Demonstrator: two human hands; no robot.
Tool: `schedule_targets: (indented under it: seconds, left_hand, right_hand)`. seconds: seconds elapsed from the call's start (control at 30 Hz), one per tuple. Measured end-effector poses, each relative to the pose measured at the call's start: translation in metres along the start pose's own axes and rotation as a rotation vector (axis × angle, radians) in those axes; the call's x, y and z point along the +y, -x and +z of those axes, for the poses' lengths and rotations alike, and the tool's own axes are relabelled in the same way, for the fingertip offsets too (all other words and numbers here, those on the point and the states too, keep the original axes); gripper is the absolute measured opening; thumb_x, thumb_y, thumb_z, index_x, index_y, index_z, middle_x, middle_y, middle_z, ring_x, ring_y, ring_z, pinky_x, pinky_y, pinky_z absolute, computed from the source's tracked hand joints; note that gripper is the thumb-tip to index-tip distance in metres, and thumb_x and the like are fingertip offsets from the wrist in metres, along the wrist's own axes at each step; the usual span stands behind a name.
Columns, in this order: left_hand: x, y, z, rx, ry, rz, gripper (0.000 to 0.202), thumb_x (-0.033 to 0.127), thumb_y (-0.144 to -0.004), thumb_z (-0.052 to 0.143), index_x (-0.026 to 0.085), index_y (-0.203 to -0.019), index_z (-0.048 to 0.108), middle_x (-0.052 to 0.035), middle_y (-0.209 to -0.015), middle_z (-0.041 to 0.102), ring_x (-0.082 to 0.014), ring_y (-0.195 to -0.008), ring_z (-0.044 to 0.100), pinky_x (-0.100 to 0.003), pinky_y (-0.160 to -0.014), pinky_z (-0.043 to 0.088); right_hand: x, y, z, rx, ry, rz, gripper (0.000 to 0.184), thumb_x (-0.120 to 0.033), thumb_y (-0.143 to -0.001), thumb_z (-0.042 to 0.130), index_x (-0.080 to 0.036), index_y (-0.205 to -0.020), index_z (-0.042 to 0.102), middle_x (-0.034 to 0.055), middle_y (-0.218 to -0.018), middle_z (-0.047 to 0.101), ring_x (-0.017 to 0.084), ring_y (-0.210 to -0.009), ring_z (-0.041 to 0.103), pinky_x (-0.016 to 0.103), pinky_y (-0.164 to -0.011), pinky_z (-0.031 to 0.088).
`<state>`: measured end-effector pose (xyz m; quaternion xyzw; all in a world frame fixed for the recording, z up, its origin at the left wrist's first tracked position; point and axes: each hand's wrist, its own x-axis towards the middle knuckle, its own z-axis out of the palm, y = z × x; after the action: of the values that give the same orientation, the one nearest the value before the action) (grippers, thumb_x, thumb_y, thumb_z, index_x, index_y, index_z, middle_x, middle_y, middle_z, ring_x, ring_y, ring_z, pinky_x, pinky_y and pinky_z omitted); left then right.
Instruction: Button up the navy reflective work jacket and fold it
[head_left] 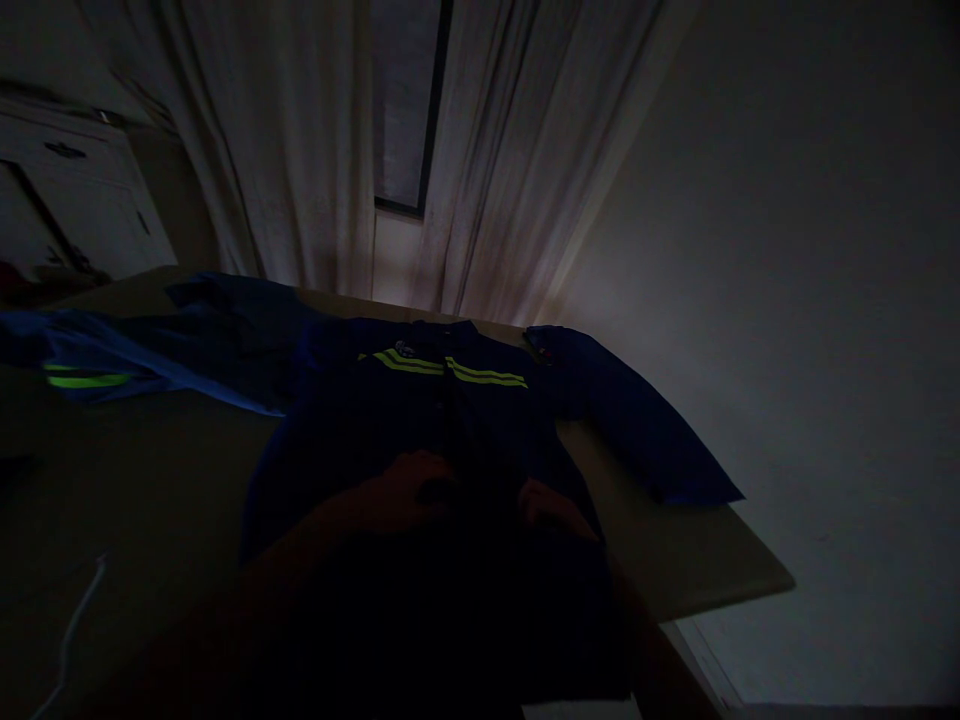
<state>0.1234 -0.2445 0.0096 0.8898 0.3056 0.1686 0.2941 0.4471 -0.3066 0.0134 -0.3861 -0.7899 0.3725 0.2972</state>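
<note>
A dark blue work shirt (487, 430) with yellow reflective stripes across the chest is spread face up on the table, its collar at the far side. One sleeve (637, 410) stretches out to the right. On the shirt's lower front, left of its middle line, my left hand (409, 490) is closed with curled fingers. My right hand (555, 508) is bent closed on the front's right side. Both appear to grip the shirt cloth, though deep shadow hides the fingertips and the shirt's lower part.
Another blue garment (202, 340) with a bright green stripe lies at the left of the table (720, 570). A white cord (79, 620) is at the lower left. Curtains (300, 150) and a window stand behind, a wall (825, 300) at right, a white cabinet (90, 200) far left.
</note>
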Motion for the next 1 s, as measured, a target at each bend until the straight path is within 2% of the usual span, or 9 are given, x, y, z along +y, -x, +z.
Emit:
schedule_targets:
  seconds: [0.07,0.13,0.2,0.37,0.53,0.7,0.8,0.87,1.0]
  left_hand:
    - [-0.003,-0.003,0.006,0.124,-0.132,-0.029,0.049,0.052,-0.099,0.053,0.029,-0.142,0.057,-0.0099,-0.149,0.058,-0.0308,-0.138,0.051,-0.052,-0.115,0.036]
    - [-0.006,-0.004,0.010,0.181,-0.254,-0.047,0.061,0.060,-0.098,0.052,0.030,-0.151,0.049,-0.0107,-0.161,0.045,-0.0346,-0.145,0.043,-0.057,-0.118,0.029]
    - [-0.008,-0.003,0.011,0.164,-0.321,-0.069,0.068,0.066,-0.097,0.048,0.032,-0.155,0.043,-0.0099,-0.166,0.036,-0.0357,-0.149,0.038,-0.058,-0.120,0.027]
    - [-0.015,-0.002,0.016,0.107,-0.402,-0.078,0.075,0.068,-0.100,0.037,0.026,-0.162,0.030,-0.0099,-0.168,0.032,-0.0303,-0.153,0.033,-0.054,-0.124,0.024]
    - [-0.014,-0.003,0.030,0.113,-0.508,-0.058,0.069,0.056,-0.100,0.045,0.024,-0.161,0.033,-0.0092,-0.168,0.032,-0.0294,-0.155,0.028,-0.055,-0.127,0.018]
    - [0.008,-0.005,0.040,0.044,-0.556,-0.100,0.065,0.037,-0.096,0.051,0.027,-0.159,0.038,-0.0102,-0.166,0.036,-0.0318,-0.155,0.028,-0.060,-0.126,0.018]
    - [0.021,-0.003,0.046,0.029,-0.545,-0.104,0.067,0.033,-0.094,0.052,0.029,-0.160,0.036,-0.0097,-0.165,0.038,-0.0323,-0.155,0.029,-0.061,-0.126,0.019]
    - [0.029,0.000,0.051,0.025,-0.546,-0.118,0.068,0.032,-0.092,0.053,0.027,-0.158,0.039,-0.0114,-0.164,0.041,-0.0337,-0.154,0.029,-0.063,-0.126,0.018]
    - [0.037,0.005,0.060,-0.004,-0.524,-0.112,0.067,0.031,-0.091,0.052,0.024,-0.157,0.041,-0.0137,-0.164,0.040,-0.0348,-0.155,0.027,-0.066,-0.125,0.016]
  right_hand:
    - [0.003,0.006,0.000,0.082,-0.048,0.023,0.045,-0.066,-0.095,0.046,-0.026,-0.075,0.054,0.0087,-0.087,0.059,0.026,-0.086,0.060,0.041,-0.083,0.049]
    - [-0.005,0.010,0.003,0.092,-0.082,0.045,0.043,-0.063,-0.096,0.044,-0.027,-0.077,0.055,0.0097,-0.090,0.062,0.027,-0.089,0.061,0.042,-0.085,0.049]
    - [-0.020,0.011,0.008,0.015,-0.089,0.052,0.036,-0.055,-0.099,0.044,-0.027,-0.084,0.061,0.0099,-0.098,0.064,0.026,-0.096,0.062,0.041,-0.091,0.049]
    - [-0.048,0.005,0.023,-0.093,-0.066,-0.005,0.021,-0.033,-0.101,0.049,-0.025,-0.102,0.068,0.0064,-0.110,0.065,0.021,-0.106,0.061,0.037,-0.100,0.045]
    - [-0.046,-0.004,0.036,-0.041,0.027,0.059,0.021,-0.034,-0.104,0.051,-0.022,-0.100,0.068,0.0034,-0.100,0.065,0.017,-0.094,0.062,0.030,-0.088,0.046]
    - [-0.057,-0.010,0.037,-0.159,0.150,0.088,0.018,-0.040,-0.098,0.065,-0.023,-0.102,0.069,0.0017,-0.103,0.066,0.017,-0.094,0.063,0.029,-0.085,0.046]
    - [-0.067,-0.021,0.027,-0.218,0.208,0.077,0.028,-0.046,-0.094,0.070,-0.025,-0.112,0.067,0.0018,-0.110,0.066,0.017,-0.096,0.063,0.028,-0.084,0.047]
    - [-0.067,-0.035,0.020,-0.186,0.261,0.047,0.031,-0.048,-0.095,0.069,-0.026,-0.116,0.065,0.0027,-0.115,0.064,0.018,-0.099,0.063,0.029,-0.087,0.048]
    - [-0.047,-0.077,0.017,0.011,0.389,0.012,0.034,-0.043,-0.093,0.070,-0.025,-0.121,0.062,0.0053,-0.126,0.060,0.020,-0.109,0.063,0.033,-0.096,0.048]
